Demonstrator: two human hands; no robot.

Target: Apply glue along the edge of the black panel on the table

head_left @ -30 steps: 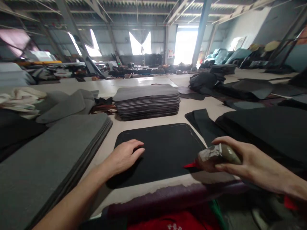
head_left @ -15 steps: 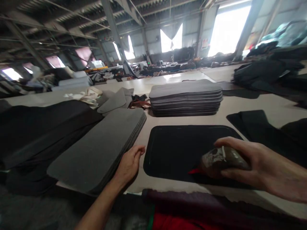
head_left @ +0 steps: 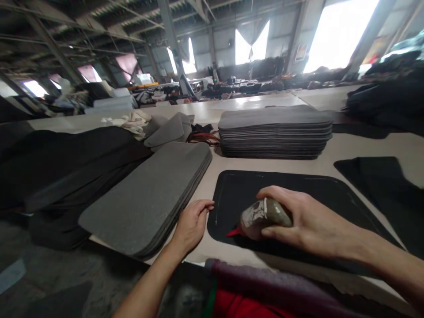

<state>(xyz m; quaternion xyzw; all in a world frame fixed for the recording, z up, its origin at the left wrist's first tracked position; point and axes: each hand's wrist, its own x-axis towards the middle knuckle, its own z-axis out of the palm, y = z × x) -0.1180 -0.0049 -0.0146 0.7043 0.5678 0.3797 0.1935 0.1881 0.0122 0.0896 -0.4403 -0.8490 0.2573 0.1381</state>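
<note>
A black panel with rounded corners [head_left: 238,190] lies flat in front of me, with thin pale lines near its left and far edges. My right hand [head_left: 301,216] is wrapped round a smeared squeeze bottle [head_left: 253,221]. The bottle is tilted, and its red nozzle [head_left: 234,232] points down and left at the panel's near left part. Whether the tip touches the surface I cannot tell. On the table by the panel's left edge rests my left hand [head_left: 192,223], holding nothing, fingers loosely bent and fingertips at the edge.
To the left lies a stack of grey panels [head_left: 145,194]; a taller stack [head_left: 274,137] stands behind the black panel. Black cloth [head_left: 66,163] is heaped at far left, dark pieces [head_left: 380,176] lie right. Brown strips [head_left: 203,138] sit between the stacks. The table's near edge is close to me.
My right hand has carried the bottle leftward along the panel's near side, toward its left corner. The left hand stays beside the panel. The view has shifted slightly.
</note>
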